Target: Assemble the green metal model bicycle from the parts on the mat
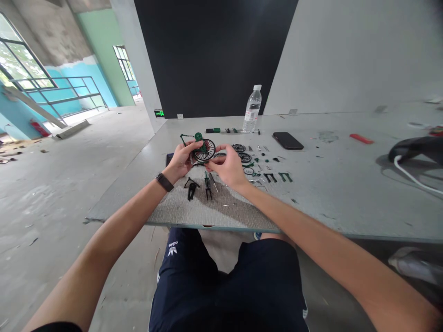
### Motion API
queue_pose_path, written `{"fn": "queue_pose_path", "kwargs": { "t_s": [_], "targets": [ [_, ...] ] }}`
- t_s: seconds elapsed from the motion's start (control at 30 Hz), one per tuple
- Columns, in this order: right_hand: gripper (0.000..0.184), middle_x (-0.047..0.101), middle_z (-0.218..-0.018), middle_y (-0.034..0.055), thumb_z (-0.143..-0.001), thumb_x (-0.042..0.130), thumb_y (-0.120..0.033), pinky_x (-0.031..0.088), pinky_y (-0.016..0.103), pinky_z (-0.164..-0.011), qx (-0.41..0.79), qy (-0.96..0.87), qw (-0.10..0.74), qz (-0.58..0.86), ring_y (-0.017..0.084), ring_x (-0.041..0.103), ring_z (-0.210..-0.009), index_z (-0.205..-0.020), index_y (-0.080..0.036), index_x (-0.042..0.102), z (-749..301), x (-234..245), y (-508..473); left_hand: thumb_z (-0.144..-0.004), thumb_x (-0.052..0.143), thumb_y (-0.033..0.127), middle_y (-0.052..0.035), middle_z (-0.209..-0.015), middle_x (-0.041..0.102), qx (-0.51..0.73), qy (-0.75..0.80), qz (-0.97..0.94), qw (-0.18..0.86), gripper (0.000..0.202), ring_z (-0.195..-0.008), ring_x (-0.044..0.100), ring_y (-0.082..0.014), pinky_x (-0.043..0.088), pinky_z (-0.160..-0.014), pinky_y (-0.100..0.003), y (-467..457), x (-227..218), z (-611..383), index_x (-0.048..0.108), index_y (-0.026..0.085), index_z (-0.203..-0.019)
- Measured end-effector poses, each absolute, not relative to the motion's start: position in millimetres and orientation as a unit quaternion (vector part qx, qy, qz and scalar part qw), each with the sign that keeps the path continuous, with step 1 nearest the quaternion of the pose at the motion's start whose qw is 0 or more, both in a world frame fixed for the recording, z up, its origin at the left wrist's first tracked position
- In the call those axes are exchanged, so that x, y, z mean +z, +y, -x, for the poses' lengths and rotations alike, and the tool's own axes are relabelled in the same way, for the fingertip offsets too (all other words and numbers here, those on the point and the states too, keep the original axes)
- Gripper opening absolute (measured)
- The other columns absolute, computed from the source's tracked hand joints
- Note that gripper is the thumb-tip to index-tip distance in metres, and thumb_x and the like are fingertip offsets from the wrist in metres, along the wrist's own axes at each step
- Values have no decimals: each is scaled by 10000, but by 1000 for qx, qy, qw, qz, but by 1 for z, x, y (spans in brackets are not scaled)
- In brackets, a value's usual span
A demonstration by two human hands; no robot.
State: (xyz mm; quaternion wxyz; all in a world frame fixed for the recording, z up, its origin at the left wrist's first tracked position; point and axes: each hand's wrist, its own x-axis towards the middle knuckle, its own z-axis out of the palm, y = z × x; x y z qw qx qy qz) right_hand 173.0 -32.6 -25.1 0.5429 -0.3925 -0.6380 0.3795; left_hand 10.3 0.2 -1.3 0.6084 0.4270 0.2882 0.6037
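My left hand [180, 160], with a dark band on its wrist, is closed around a small green model bicycle assembly [198, 137]. A black spoked wheel [205, 150] is on that assembly and faces me. Close to the wheel's lower right, my right hand [229, 167] has its thumb and fingers drawn together. A thin curved black piece [198, 164] runs from under the wheel to my right fingertips, which seem to pinch its end. Below the hands lie a black forked part [208, 189], another black part [191, 190] and a slim screwdriver-like tool [213, 182].
More spoked wheels [238, 148], green brackets [285, 177] and several tiny parts lie right of my hands. Behind them stand a water bottle [252, 110] and a black phone [288, 140]. A red object [361, 138] and a black device with a white cable [411, 150] lie far right.
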Motion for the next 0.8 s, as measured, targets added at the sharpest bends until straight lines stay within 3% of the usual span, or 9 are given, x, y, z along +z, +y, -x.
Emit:
{"fn": "queue_pose_path", "kwargs": {
  "t_s": [0.8],
  "targets": [
    [441,744,-700,-16,-714,792,-283,647,394,-690,427,-599,575,359,231,765,-670,-965,-276,430,-171,-27,-34,-696,846,195,-15,-727,715,603,304,-441,591,141,-648,630,-95,490,-618,-220,-3,1,-11,727,133,-740]
  ]
}}
